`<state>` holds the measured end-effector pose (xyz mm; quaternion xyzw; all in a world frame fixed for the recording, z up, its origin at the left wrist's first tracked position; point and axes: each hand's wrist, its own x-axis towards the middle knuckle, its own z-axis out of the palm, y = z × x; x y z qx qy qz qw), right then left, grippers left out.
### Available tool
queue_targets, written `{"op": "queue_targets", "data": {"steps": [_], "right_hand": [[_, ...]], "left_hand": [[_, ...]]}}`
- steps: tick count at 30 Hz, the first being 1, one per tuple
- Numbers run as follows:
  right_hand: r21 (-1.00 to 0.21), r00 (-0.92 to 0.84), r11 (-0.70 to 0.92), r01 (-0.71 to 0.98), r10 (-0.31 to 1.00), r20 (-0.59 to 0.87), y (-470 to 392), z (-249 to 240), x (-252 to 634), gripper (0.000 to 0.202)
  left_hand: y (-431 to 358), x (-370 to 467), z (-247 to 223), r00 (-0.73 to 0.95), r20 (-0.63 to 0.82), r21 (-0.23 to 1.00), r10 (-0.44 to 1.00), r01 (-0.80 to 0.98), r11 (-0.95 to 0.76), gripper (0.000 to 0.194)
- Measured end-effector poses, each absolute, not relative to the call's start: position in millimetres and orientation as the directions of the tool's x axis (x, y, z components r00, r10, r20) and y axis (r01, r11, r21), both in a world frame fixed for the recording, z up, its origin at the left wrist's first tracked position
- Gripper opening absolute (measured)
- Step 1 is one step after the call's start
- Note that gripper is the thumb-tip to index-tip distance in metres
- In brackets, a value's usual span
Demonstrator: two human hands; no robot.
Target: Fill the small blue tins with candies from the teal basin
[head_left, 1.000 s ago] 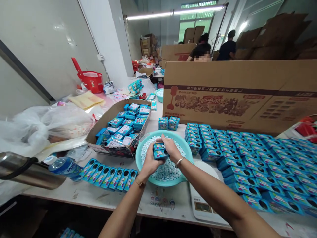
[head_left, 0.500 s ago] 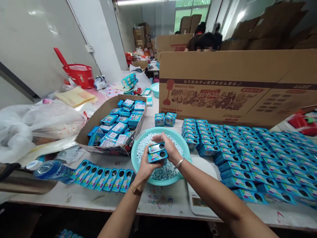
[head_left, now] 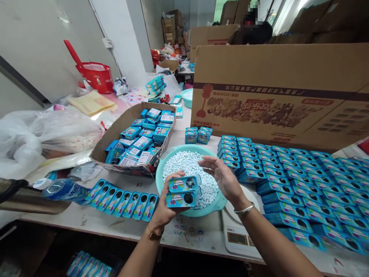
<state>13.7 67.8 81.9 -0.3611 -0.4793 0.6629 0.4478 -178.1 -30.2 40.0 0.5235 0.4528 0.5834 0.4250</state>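
My left hand (head_left: 165, 206) is closed around two small blue boxes (head_left: 181, 199), one above the other, each with a round dark opening in its face. They are held over the near left part of a turquoise basin (head_left: 161, 163). Small white and pale blue candies (head_left: 187, 161) fill that basin. Off to the right of the boxes, my right hand (head_left: 223, 179) hovers above the basin's right side. Its fingers are apart and nothing shows in them. Part of the basin is hidden behind both hands.
Rows of blue boxes (head_left: 284, 198) cover the right side; another row (head_left: 123, 202) lies left beside a blue bottle (head_left: 62, 191). A white scale (head_left: 239, 231) stands under my right forearm. A cardboard tray (head_left: 100, 146) holds more boxes. Behind stands a large carton (head_left: 259, 61), a person beyond it.
My right hand has come away from the boxes and moved right, opening. The left hand still holds both boxes, now tilted with their faces toward me. The camera view has shifted slightly.
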Motion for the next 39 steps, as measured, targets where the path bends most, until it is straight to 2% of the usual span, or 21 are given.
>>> {"op": "queue_targets", "data": {"steps": [3,4,6,7,9,11,12,14,16,17,19,21,22,24,25,28,31,35,39], "right_hand": [[-0.983,-0.39,-0.065,-0.174,0.921,0.008,69,76,17,0.052],[-0.996,-0.41,-0.005,-0.089,0.912,0.032,71,72,19,0.05],[-0.966,-0.494,0.179,0.188,0.867,0.064,76,61,20,0.044],[-0.893,-0.559,0.288,0.345,0.827,0.051,78,55,19,0.042],[-0.657,-0.68,0.489,0.574,0.732,-0.049,78,42,14,0.043],[-0.457,-0.721,0.595,0.661,0.672,-0.17,77,33,6,0.04],[-0.416,-0.718,0.606,0.678,0.668,-0.198,77,30,2,0.036],[-0.475,-0.688,0.545,0.691,0.697,-0.201,80,27,-3,0.022],[-0.678,-0.629,0.352,0.645,0.748,-0.211,86,29,-4,0.01],[-0.79,-0.581,0.193,0.582,0.779,-0.238,90,32,-4,0.01],[-0.926,-0.475,-0.187,0.328,0.815,-0.333,96,44,-6,0.017],[-0.885,-0.397,-0.463,-0.057,0.824,-0.405,97,59,-13,0.02],[-0.817,-0.365,-0.521,-0.248,0.831,-0.419,95,68,-18,0.018],[-0.676,-0.278,-0.51,-0.532,0.859,-0.43,88,83,-32,0.013],[-0.635,-0.22,-0.466,-0.616,0.876,-0.429,84,89,-40,0.011],[-0.657,-0.061,-0.288,-0.697,0.936,-0.346,76,98,-60,0.011],[-0.728,0.016,-0.165,-0.665,0.972,-0.235,81,99,-68,0.015],[-0.79,-0.01,-0.17,-0.59,0.979,-0.203,101,94,-62,0.018],[-0.918,-0.149,-0.198,-0.344,0.977,-0.155,115,83,-46,0.028]], "left_hand": [[-29,-177,41,-0.09,0.213,0.975,0.973,-0.046,-0.217,0.075],[-30,-178,42,-0.09,0.226,0.972,0.97,-0.048,-0.231,0.074],[-30,-181,46,-0.086,0.262,0.965,0.961,-0.007,-0.263,0.071],[-30,-182,49,-0.088,0.268,0.963,0.959,0.037,-0.266,0.069],[-30,-186,53,-0.106,0.246,0.964,0.963,0.13,-0.232,0.067],[-27,-190,54,-0.141,0.2,0.969,0.97,0.177,-0.174,0.068],[-26,-192,52,-0.165,0.18,0.972,0.97,0.18,-0.15,0.069],[-22,-195,46,-0.216,0.164,0.975,0.963,0.183,-0.125,0.073],[-17,-197,38,-0.263,0.165,0.972,0.951,0.21,-0.11,0.075],[-15,-197,34,-0.281,0.17,0.967,0.945,0.231,-0.106,0.075],[-9,-195,29,-0.315,0.192,0.954,0.93,0.283,-0.101,0.076],[-2,-190,26,-0.349,0.222,0.933,0.911,0.349,-0.094,0.074],[2,-187,26,-0.365,0.232,0.921,0.902,0.381,-0.083,0.073],[9,-178,26,-0.382,0.236,0.903,0.894,0.426,-0.056,0.071],[13,-174,27,-0.383,0.231,0.899,0.895,0.435,-0.046,0.071],[20,-163,26,-0.372,0.22,0.905,0.902,0.422,-0.047,0.074],[21,-159,24,-0.361,0.215,0.919,0.908,0.389,-0.063,0.078],[20,-162,22,-0.34,0.274,0.913,0.899,0.387,-0.132,0.077],[19,-172,23,-0.311,0.339,0.882,0.888,0.433,-0.185,0.073]]}}
